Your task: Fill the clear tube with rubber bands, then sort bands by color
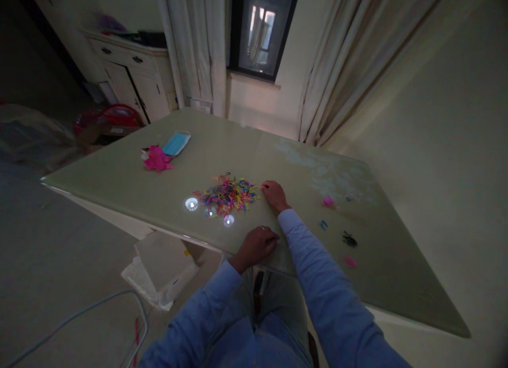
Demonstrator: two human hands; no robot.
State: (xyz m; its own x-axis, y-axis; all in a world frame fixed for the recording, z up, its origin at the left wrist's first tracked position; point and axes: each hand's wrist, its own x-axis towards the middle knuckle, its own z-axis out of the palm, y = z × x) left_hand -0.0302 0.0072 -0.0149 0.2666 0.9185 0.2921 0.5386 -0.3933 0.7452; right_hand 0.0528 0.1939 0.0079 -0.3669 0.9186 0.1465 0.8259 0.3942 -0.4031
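Observation:
A loose heap of small multicoloured rubber bands (230, 194) lies near the middle of the glossy green table (254, 151). At the heap's right edge is my right hand (274, 196), thumb and fingers pinched together; whatever they hold is too small to make out. Closer to the table's front edge rests my left hand (257, 245), a ring on one finger. Its fingers are curled together toward the right, and their contents cannot be seen. Right of my arm lie small separate groups: pink (327, 201), blue (323, 224), black (350, 239) and another pink one (350, 261).
A blue face mask (177, 144) and a crumpled pink wrapper (157, 158) lie at the table's far left. White packaging (161, 270) and a grey hose (135, 294) are on the floor. A white cabinet (133, 77) stands behind, beside curtains (196, 45) and a window.

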